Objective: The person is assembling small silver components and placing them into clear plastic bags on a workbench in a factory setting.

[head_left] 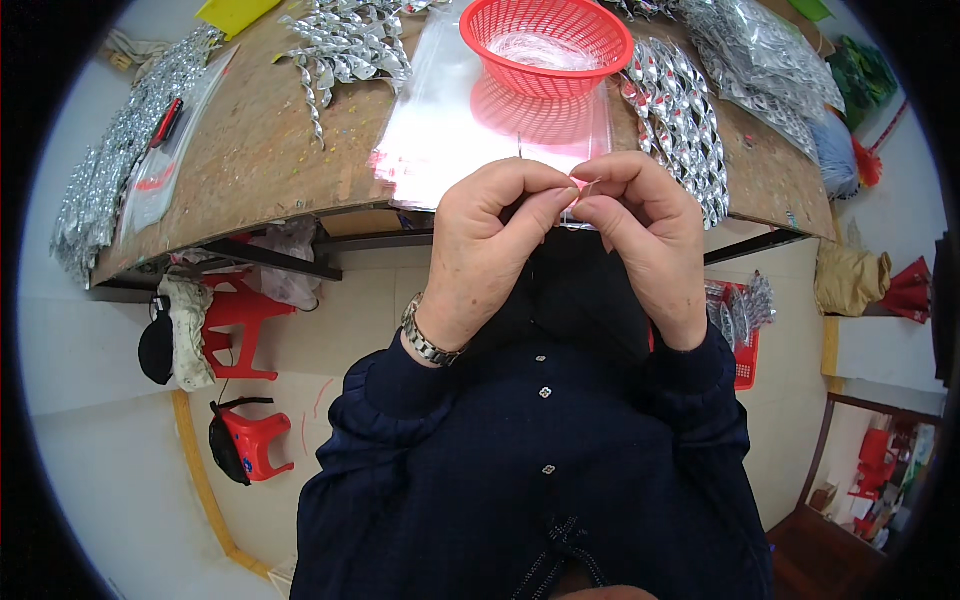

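My left hand [490, 230] and my right hand [645, 225] meet in front of me, just over the near edge of the table. Thumb and forefinger of each are pinched together, the fingertips almost touching. A thin pale strand [590, 187] shows between them; it is too fine to make out well. Past my left knuckles sticks up a thin dark tip [520, 145], its lower part hidden by the hand. Beyond the hands lie clear plastic bags [430, 130] in a stack. A red plastic basket [545, 75] with fine clear threads [540, 50] inside stands on them.
Twisted silver foil strips lie at the back [350, 45] and right [680, 120], with bagged ones [760, 70] farther right. Left on the wooden table [270, 150] are a red-and-black cutter [167, 122] and silver strands [130, 140]. Red stools [245, 320] stand below left, a red crate [745, 360] below right.
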Demonstrator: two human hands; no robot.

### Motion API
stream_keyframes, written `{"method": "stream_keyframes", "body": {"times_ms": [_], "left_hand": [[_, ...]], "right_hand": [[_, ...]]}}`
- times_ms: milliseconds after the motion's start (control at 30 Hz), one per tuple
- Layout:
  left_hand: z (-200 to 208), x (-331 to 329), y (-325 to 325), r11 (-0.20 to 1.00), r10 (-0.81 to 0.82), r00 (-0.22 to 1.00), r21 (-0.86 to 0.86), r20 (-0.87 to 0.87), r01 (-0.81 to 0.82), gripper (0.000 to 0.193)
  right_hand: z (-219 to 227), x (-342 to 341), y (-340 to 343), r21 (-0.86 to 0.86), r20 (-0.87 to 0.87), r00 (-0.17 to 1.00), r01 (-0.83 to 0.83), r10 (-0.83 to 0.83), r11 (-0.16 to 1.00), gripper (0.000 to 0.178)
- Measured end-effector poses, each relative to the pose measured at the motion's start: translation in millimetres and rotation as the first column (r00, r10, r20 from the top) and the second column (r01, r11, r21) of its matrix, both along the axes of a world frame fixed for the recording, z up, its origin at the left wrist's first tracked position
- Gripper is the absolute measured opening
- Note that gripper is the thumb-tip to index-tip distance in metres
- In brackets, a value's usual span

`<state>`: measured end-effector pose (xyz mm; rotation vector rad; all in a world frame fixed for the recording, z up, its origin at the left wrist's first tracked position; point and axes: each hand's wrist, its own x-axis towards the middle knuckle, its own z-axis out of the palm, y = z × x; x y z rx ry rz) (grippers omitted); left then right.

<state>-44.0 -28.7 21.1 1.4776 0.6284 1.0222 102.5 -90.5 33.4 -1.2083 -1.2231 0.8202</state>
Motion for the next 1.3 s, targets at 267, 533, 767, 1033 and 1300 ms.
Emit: {"method": "stream_keyframes", "body": {"times_ms": [267,533,767,1033,1300], "left_hand": [[-3,2,0,0.996,0.039,0.999,0.084,-0.015,-0.037,0.008],[-5,2,-1,0.985,0.061,0.998,0.161,-0.023,-0.056,0.006],[-7,3,-2,0.965,0.060,0.998,0.258,-0.032,-0.050,0.008],[-3,2,5,0.890,0.094,0.995,0.449,-0.015,-0.078,0.013],[14,5,23,0.741,0.189,0.980,0.664,-0.064,-0.099,0.023]], "right_hand": [[-4,2,1,0.013,0.016,1.000,0.013,-0.013,1.000,0.016],[-3,0,-1,0.032,0.000,1.000,0.028,-0.028,0.999,0.012],[-2,-2,-2,0.058,-0.012,0.998,0.061,-0.060,0.996,0.007],[7,12,3,0.189,0.062,0.998,0.013,-0.025,0.982,0.005],[42,25,14,0.106,0.043,0.995,-0.091,0.087,0.990,0.003]]}}
